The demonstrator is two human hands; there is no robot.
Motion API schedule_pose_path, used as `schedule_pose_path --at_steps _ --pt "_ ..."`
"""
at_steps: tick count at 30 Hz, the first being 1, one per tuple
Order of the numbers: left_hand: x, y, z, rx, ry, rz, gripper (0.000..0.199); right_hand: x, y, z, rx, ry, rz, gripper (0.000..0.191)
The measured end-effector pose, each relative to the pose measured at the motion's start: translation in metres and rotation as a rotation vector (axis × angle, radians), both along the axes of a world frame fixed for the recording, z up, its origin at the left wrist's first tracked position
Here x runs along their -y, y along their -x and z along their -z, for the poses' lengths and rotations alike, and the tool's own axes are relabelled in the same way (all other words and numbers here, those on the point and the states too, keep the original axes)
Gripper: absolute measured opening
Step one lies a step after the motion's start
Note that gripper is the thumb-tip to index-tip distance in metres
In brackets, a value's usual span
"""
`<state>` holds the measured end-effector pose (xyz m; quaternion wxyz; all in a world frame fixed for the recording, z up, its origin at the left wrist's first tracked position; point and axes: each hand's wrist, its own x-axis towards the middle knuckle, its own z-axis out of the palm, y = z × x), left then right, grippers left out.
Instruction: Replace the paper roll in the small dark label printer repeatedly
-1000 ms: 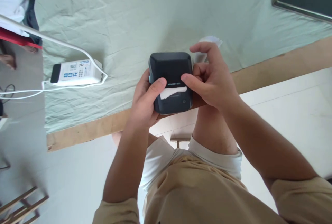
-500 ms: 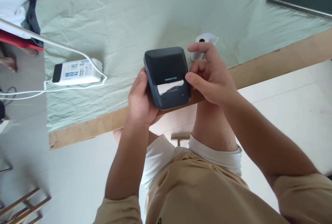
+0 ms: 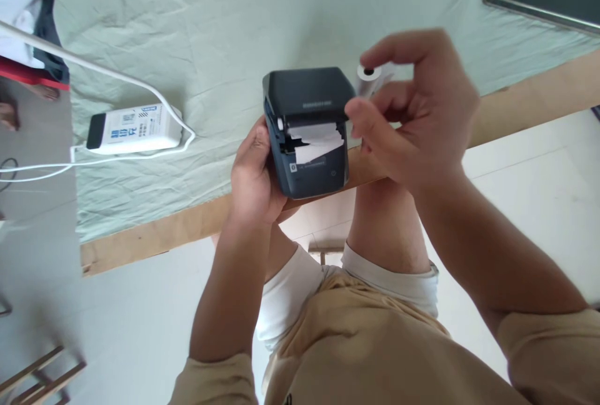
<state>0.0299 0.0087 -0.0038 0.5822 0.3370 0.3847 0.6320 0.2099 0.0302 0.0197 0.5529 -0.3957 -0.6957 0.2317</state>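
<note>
On the cloth-covered surface (image 3: 225,30), a white box (image 3: 135,130) lies farthest left; next, the left hand (image 3: 255,174) has its fingers wrapped round the side of a dark printer (image 3: 314,181) above the near edge. Its lid (image 3: 304,87) stands ajar over torn paper (image 3: 315,151), so opening seems in hand; lifting further would call for a steady left hold. The right hand (image 3: 424,114), fingers parted and apparently gripping nothing, is near the lid's corner; contact is unclear. A paper roll (image 3: 364,87) stands behind it.

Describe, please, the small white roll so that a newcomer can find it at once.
Start at the green cloth and find the dark device in the left hand. Just off its upper right corner, partly hidden by the right hand, is the small white roll. Unlike the flat white paper in the device, it is round, with a dark hole in its end.
</note>
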Motion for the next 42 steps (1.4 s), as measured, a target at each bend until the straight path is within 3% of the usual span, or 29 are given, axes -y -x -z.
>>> schedule_pose_path --at_steps 4,10,15,19,22,26,29,31,32,33,35,38,42 --pt "-0.001 0.001 0.0 0.052 0.014 0.049 0.025 -0.006 0.005 -0.017 0.016 -0.069 0.118 0.006" --pt "-0.001 0.002 -0.001 0.064 0.043 0.005 0.028 -0.008 0.011 -0.017 0.21 -0.164 0.23 0.011" --pt "-0.001 0.001 -0.006 0.053 0.102 0.059 0.03 -0.016 0.01 -0.019 0.308 -0.179 0.131 0.008" --pt "0.0 0.002 -0.006 -0.004 0.074 0.026 0.026 -0.026 0.012 -0.021 0.76 -0.13 0.093 0.009" --pt "0.0 0.004 -0.004 -0.028 0.096 0.003 0.029 -0.034 0.014 -0.024 0.93 -0.108 -0.007 0.008" --pt "0.0 0.004 -0.004 -0.026 0.123 0.014 0.032 -0.034 0.008 -0.043 0.894 -0.019 -0.16 0.023" --pt "0.0 0.003 -0.005 0.006 0.123 0.012 0.032 -0.025 -0.013 -0.054 0.554 0.112 -0.231 0.036" --pt "0.001 0.002 -0.006 0.013 0.146 0.037 0.032 -0.021 -0.033 -0.046 0.119 0.167 -0.145 0.035" --pt "0.0 0.003 -0.006 0.012 0.163 0.054 0.033 -0.022 -0.044 -0.036 -0.115 0.112 -0.021 0.03" --pt "0.0 0.003 -0.006 0.01 0.177 0.065 0.034 -0.026 -0.054 -0.024 -0.195 0.166 0.015 0.023" --pt "0.0 0.004 -0.007 0.014 0.181 0.064 0.033 -0.037 -0.074 0.003 -0.121 0.289 0.086 0.01" --pt "0.0 0.004 -0.006 0.049 0.154 0.069 0.031 -0.059 -0.095 0.033 0.244 0.203 0.24 0.021" --pt "0.0 0.004 -0.006 0.101 0.122 0.077 0.032 -0.08 -0.108 0.038 0.49 0.088 0.331 0.029"
